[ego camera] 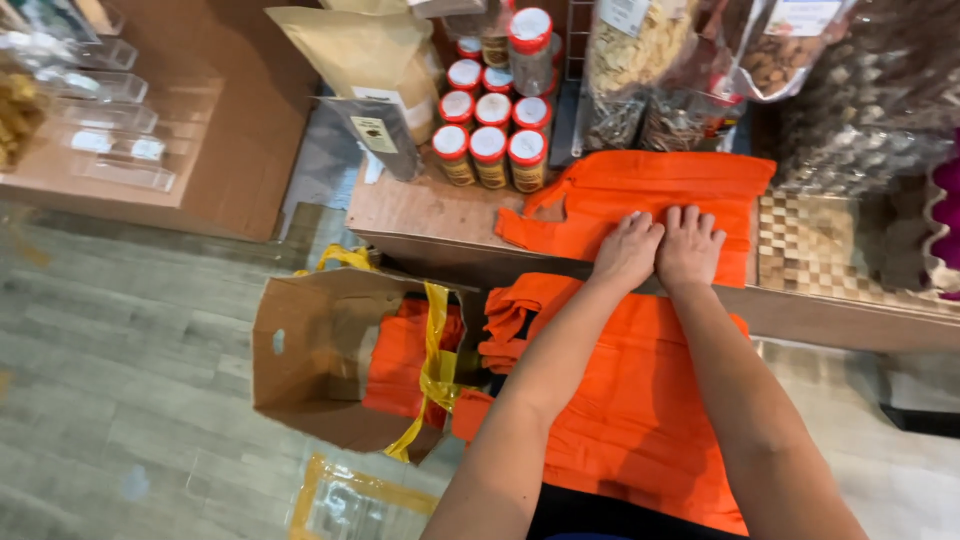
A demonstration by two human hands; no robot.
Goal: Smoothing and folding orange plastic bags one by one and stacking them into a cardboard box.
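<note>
Head view, looking down past both forearms. The left hand [627, 250] and the right hand [688, 243] lie side by side, thumbs touching, fingers stretched flat and pointing toward twelve o'clock. Both are open and press palm-down on a folded orange plastic bag [640, 195]; neither grips anything. The bag lies flat at the front edge of a wooden worktop [420, 212], its handle loops trailing toward nine o'clock.

At eleven o'clock from the hands, a cluster of small jars with red-rimmed white lids [490, 140] stands on the worktop. Beside them, farther toward ten o'clock, a tan paper pouch [365, 55] leans upright. At twelve to one o'clock, clear packets of dried foods [660, 70] are stacked.

Below the worktop edge, at six o'clock, more orange bags [640, 400] hang in a pile against the person's body. At eight o'clock, an open cardboard box [320, 360] sits on the grey plank floor [120, 330], holding further orange bags tied with a yellow strap [437, 365].
</note>
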